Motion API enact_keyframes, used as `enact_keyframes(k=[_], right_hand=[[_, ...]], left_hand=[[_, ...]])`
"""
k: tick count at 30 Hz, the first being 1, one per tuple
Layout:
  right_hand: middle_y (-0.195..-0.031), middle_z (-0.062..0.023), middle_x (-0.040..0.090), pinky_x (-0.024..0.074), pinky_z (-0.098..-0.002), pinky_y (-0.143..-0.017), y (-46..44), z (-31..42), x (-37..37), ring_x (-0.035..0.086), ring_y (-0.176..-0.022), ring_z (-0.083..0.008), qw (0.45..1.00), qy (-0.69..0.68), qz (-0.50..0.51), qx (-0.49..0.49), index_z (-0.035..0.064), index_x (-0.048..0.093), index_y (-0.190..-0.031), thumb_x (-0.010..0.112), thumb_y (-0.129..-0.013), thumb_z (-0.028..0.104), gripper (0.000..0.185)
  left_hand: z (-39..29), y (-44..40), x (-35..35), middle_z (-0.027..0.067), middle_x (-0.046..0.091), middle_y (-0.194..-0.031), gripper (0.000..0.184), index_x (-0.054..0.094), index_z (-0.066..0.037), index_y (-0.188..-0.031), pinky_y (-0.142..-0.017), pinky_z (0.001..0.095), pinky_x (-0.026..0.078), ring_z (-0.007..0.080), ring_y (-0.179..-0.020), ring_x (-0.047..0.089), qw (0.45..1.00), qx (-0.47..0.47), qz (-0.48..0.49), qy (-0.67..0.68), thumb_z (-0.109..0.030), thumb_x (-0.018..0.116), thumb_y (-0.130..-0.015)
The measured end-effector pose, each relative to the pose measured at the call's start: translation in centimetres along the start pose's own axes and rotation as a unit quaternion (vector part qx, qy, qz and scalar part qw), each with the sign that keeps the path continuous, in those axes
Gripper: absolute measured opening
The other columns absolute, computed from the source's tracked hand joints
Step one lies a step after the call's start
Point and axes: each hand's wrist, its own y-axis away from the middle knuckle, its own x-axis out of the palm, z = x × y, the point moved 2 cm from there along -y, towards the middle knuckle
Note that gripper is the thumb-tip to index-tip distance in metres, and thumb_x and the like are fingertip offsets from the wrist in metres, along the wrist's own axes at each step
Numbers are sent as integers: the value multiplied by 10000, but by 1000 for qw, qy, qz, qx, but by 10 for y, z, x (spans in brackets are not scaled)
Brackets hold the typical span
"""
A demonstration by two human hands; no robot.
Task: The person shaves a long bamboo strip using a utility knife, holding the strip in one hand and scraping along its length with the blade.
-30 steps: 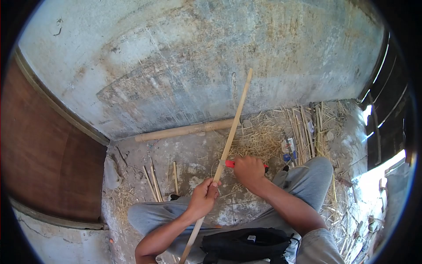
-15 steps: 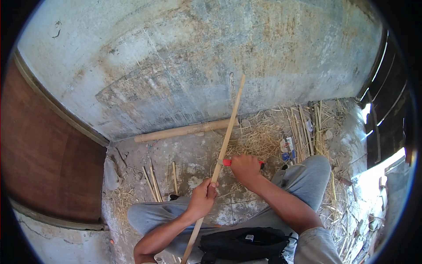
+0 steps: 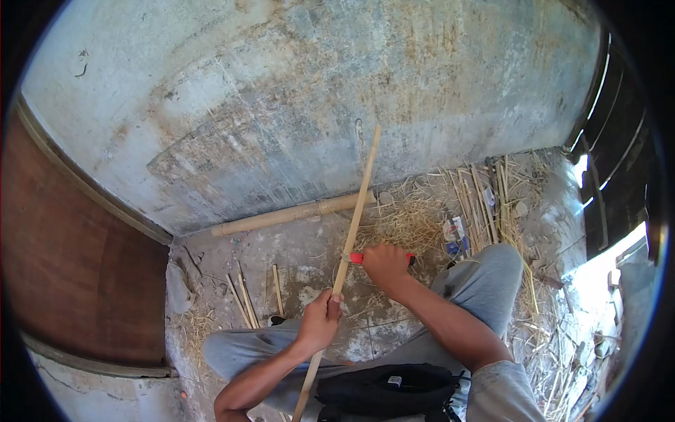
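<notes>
A long, pale bamboo strip (image 3: 361, 199) slants up from near my lap toward the wall. My left hand (image 3: 320, 323) is closed around its lower part, with the thumb lying along it. My right hand (image 3: 386, 269) grips a red-handled knife (image 3: 357, 258), most of the handle hidden in the fist. The short blade meets the strip a little above my left hand. The lower end of the strip runs past my left forearm, between my bent legs.
A thick bamboo pole (image 3: 295, 214) lies along the wall's foot. Shavings (image 3: 408, 224) are heaped beside it, near a blue-and-white packet (image 3: 455, 238). More bamboo strips (image 3: 474, 204) lie at right, and several thin sticks (image 3: 246, 299) at left. A black bag (image 3: 380, 394) rests at my lap.
The view has shifted slightly. The bamboo strip's upper tip sits a little lower against the wall. Both hands keep their grips, and the knife blade still meets the strip at about the same place.
</notes>
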Motion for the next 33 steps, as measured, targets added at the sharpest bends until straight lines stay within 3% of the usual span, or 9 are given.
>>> enact_keyframes(k=[12,18,20,21,23,27,29,33], right_hand=[[-739,-120,710,568,-406,-576,-5,-6,11,723,-691,-282,1000,22,10,-4,97,699,-754,614,-815,129,110],[-780,-122,714,570,-403,-609,-15,-30,9,726,-746,-279,997,70,17,35,96,720,-789,611,-829,136,123],[-789,-125,715,567,-408,-609,-17,-28,10,726,-748,-287,996,61,34,61,90,726,-804,603,-836,145,138],[-789,-125,715,567,-408,-609,-16,-26,11,726,-748,-287,996,61,33,61,90,726,-804,603,-836,145,138],[-800,-131,715,565,-418,-611,-15,-24,10,725,-750,-292,997,68,8,42,91,729,-797,596,-839,156,154],[-808,-137,717,567,-415,-616,-19,-27,8,725,-747,-294,997,36,-9,62,87,732,-787,604,-829,150,149],[-820,-142,719,570,-415,-621,-22,-24,11,726,-755,-294,998,43,22,51,84,733,-784,615,-820,137,134],[-830,-143,721,572,-419,-630,-25,-26,11,729,-779,-297,998,26,31,51,80,736,-793,618,-820,125,129]], left_hand=[[5,0,4,-34,444,-646,206,553,-14,-1040,-479,219,323,35,-539,393,998,-28,7,47,-177,426,-1045],[7,12,7,-39,436,-644,209,543,-24,-1047,-454,222,308,34,-515,378,995,-40,56,71,-198,427,-1053],[6,15,3,33,522,-631,216,567,4,-1013,-551,292,431,98,-593,531,999,-28,27,34,-180,456,-1034],[7,17,2,33,522,-631,216,567,4,-1013,-551,292,431,98,-593,531,999,-27,27,34,-180,456,-1034],[9,21,-1,-38,434,-654,212,540,-21,-1053,-468,213,311,31,-530,385,999,-2,39,38,-198,424,-1057],[13,32,-6,-39,433,-655,215,537,-23,-1050,-475,210,313,31,-537,385,997,-27,50,43,-207,426,-1057],[3,38,-12,17,523,-665,234,572,10,-1033,-564,276,430,84,-608,504,999,-37,33,20,-190,450,-1038],[2,56,-14,-9,510,-681,238,572,11,-1040,-560,256,414,66,-623,477,992,-95,40,70,-194,450,-1041]])
